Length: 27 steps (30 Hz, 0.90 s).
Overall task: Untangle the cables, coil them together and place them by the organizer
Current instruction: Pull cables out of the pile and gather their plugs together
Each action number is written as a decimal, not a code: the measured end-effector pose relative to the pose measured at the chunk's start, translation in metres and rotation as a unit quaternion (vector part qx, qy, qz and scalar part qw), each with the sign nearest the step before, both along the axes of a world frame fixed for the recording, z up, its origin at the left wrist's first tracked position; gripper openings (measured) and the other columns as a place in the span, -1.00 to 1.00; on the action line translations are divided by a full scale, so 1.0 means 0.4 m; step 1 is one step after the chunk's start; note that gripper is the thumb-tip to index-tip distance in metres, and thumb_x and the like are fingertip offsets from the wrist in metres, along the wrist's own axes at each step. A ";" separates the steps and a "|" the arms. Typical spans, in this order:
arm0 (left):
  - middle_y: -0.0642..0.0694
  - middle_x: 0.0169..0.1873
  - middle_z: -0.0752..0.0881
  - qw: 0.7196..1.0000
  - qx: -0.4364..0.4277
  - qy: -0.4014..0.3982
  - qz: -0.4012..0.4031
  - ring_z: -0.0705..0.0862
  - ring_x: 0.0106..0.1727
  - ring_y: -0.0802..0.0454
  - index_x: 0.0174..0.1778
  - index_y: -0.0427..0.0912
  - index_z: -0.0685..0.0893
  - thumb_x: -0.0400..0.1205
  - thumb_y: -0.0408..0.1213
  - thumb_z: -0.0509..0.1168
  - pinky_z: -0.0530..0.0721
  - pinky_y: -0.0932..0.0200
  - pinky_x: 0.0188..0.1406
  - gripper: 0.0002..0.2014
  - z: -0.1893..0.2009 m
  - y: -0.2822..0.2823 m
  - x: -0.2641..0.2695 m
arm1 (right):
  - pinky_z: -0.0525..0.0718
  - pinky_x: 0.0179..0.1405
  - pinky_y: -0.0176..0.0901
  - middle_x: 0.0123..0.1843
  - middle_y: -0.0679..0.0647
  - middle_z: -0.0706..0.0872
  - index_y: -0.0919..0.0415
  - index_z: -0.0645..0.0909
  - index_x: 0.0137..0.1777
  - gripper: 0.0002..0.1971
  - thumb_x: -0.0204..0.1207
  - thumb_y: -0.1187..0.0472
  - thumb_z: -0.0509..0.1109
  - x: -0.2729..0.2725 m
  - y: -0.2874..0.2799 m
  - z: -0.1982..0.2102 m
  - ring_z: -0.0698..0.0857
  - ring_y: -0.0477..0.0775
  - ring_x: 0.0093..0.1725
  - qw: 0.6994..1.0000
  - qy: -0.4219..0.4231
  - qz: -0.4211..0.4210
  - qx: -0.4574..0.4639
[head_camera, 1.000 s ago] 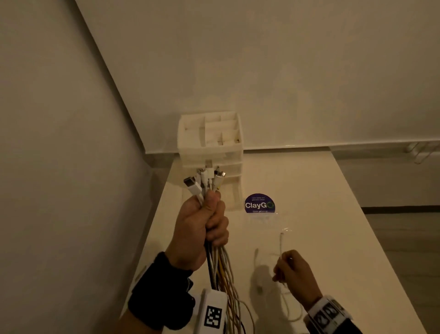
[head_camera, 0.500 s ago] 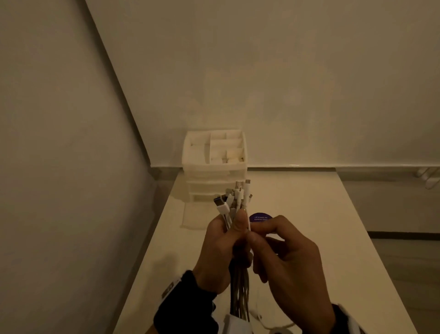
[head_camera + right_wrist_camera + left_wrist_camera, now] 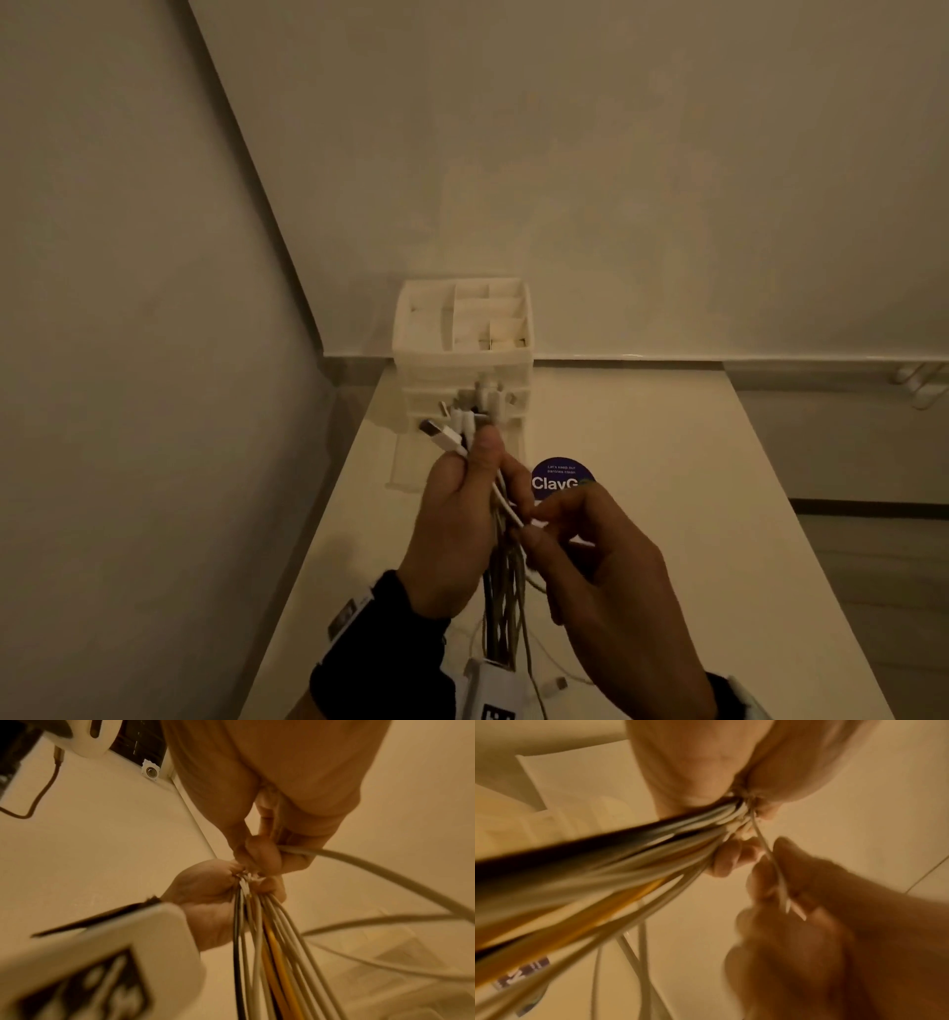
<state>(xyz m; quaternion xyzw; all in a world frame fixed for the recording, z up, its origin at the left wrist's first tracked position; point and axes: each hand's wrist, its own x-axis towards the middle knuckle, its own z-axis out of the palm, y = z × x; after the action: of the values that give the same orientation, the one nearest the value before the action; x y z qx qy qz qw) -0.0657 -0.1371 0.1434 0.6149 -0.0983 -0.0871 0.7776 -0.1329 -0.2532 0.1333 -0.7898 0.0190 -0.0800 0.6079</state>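
My left hand [image 3: 480, 483] grips a bundle of cables [image 3: 506, 591] upright above the table, fingers curled round it. White plug ends [image 3: 462, 416] stick out above the fist, and white, yellow and black strands [image 3: 270, 943] hang below it. Just right of the fist, my right hand [image 3: 534, 532] pinches one thin white cable [image 3: 506, 506] between thumb and fingers. In the right wrist view that cable [image 3: 359, 866] loops away to the right. The white organizer [image 3: 462, 329] stands at the back of the table, behind the plugs.
The cream table [image 3: 667, 514] sits in a corner, with walls to the left and behind. A round purple sticker [image 3: 557, 478] lies beside the organizer. A loose plug end [image 3: 561, 683] and slack cable lie near the front edge.
My right hand has risen from the table with the thin white cable and come up against the left fist. The left hand still holds the bundle.
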 end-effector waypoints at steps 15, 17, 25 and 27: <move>0.11 -0.59 0.29 0.981 -0.183 -0.044 0.054 0.18 -0.68 0.20 -0.23 -0.02 0.48 0.51 0.25 0.24 0.21 0.38 -0.68 -0.62 0.093 0.228 0.143 | 0.52 -0.37 -0.42 -0.40 0.00 0.67 -0.11 0.70 -0.19 -0.84 0.57 0.01 0.33 -0.027 -0.173 -0.086 0.59 -0.17 -0.41 0.981 0.063 0.132 -0.129; 0.11 -0.60 0.29 0.979 -0.177 -0.047 0.090 0.15 -0.68 0.19 -0.25 -0.01 0.47 0.61 0.22 0.13 0.19 0.38 -0.69 -0.64 0.099 0.235 0.140 | 0.53 -0.34 -0.32 -0.32 -0.01 0.69 -0.12 0.67 -0.16 -0.70 0.53 -0.26 0.23 -0.018 -0.169 -0.093 0.60 -0.09 -0.35 0.978 0.051 0.135 -0.153; 0.13 -0.65 0.23 0.970 -0.090 -0.142 0.177 0.15 -0.71 0.21 -0.44 -0.03 0.45 0.74 -0.14 0.19 0.11 0.39 -0.65 -0.62 0.111 0.322 0.134 | 0.42 -0.33 -0.26 -0.51 0.01 0.52 0.09 0.53 -0.50 -0.56 0.42 -0.23 0.34 -0.031 -0.196 -0.142 0.46 -0.18 -0.43 0.979 0.159 0.070 -0.102; 0.14 -0.66 0.29 0.974 -0.072 -0.143 0.161 0.18 -0.72 0.22 -0.37 -0.03 0.53 0.56 -0.02 0.43 0.15 0.40 -0.65 -0.71 0.112 0.353 0.135 | 0.41 -0.34 -0.24 -0.54 -0.04 0.45 0.07 0.44 -0.56 -0.56 0.37 -0.21 0.35 -0.039 -0.201 -0.140 0.43 -0.17 -0.46 0.979 0.177 0.029 -0.094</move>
<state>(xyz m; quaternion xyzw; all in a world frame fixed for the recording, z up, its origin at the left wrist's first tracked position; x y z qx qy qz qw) -0.0118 0.0041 0.1883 0.5708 -0.1138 0.1354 0.8018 -0.1486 -0.3335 0.0772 -0.8454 0.0958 0.0768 0.5199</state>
